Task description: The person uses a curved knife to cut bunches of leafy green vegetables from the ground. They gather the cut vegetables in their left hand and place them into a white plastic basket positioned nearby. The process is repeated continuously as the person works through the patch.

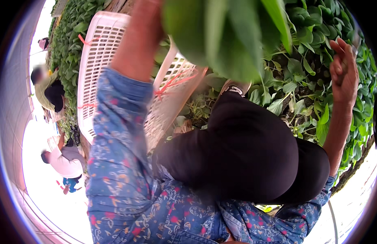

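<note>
My left forearm reaches up past the top edge, where only the wrist area of my left hand point(150, 18) shows, blurred; its fingers are out of view. Beside it, close to the camera, a bunch of broad-leaved greens point(219, 36) hangs leaf tips down, apparently in that hand. My right hand point(344, 70) is raised at the right, apart from the bunch, over the leafy crop point(322, 21). Its fingers are partly curled; a faint greyish shape lies by the fingertips, too unclear to name.
White slatted plastic crates point(100, 52) with red ties point(173, 84) stand at my left, partly behind my arm. Low, sparse greens point(277, 105) cover the soil by my shoe point(237, 87). Two people point(46, 88) point(66, 161) crouch or sit at far left.
</note>
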A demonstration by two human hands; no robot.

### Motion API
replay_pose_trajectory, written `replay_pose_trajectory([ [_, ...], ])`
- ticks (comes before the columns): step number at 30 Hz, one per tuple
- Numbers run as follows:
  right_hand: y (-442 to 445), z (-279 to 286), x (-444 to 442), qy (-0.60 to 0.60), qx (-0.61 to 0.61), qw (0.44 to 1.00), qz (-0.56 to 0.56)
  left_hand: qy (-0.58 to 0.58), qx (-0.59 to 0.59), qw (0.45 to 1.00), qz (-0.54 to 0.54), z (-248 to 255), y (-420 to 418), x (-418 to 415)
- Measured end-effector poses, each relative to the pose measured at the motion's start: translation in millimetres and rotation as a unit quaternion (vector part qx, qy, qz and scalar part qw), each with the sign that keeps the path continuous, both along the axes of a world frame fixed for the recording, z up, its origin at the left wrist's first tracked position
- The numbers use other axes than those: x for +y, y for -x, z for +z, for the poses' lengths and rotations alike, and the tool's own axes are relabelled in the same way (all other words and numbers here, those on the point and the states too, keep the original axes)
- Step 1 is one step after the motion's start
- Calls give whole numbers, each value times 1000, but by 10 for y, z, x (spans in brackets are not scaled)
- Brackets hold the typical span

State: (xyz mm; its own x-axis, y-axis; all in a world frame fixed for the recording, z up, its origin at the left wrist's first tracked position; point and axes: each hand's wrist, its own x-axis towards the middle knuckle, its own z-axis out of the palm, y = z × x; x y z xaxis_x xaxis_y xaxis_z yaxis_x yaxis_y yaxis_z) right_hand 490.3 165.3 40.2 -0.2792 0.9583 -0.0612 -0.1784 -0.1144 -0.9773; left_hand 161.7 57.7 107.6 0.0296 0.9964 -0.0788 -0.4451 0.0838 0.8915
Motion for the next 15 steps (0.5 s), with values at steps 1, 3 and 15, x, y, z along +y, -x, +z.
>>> replay_pose_trajectory([
  [1,-58,14,33,12,6,1000,12,5,36,999,37,169,273,-245],
  [3,-424,101,99,-11,-38,999,26,5,65,992,107,-17,733,-508],
  [15,-145,511,135,48,-223,965,132,242,508,809,170,-588,1977,-3349],
])
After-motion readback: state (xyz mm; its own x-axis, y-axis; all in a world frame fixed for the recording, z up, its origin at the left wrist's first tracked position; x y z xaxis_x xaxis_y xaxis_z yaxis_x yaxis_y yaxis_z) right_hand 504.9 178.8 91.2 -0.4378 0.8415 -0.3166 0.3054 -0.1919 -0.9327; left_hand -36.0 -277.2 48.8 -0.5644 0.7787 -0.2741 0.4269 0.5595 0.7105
